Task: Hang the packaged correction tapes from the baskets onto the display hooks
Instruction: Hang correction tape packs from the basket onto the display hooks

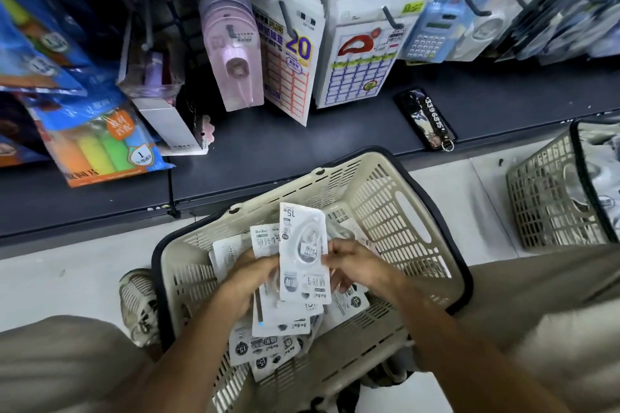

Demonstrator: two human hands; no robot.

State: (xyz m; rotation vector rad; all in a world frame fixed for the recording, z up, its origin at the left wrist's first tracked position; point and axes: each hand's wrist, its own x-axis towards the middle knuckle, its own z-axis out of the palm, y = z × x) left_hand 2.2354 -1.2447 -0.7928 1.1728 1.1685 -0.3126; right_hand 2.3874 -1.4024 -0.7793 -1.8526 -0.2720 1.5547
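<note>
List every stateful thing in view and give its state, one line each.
left hand: gripping a fanned stack of packets
right hand: pinching the top packet's edge
top packet: held above the basket, sealed
near basket: on the floor, still holding loose packets
far basket: on the floor, holding goods
phone: lying flat on the shelf ledge
display hooks: loaded with hanging goods

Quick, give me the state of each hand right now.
Left hand: grips a stack of tape packs over the basket.
Right hand: pinches the top tape pack at its edge.
</note>
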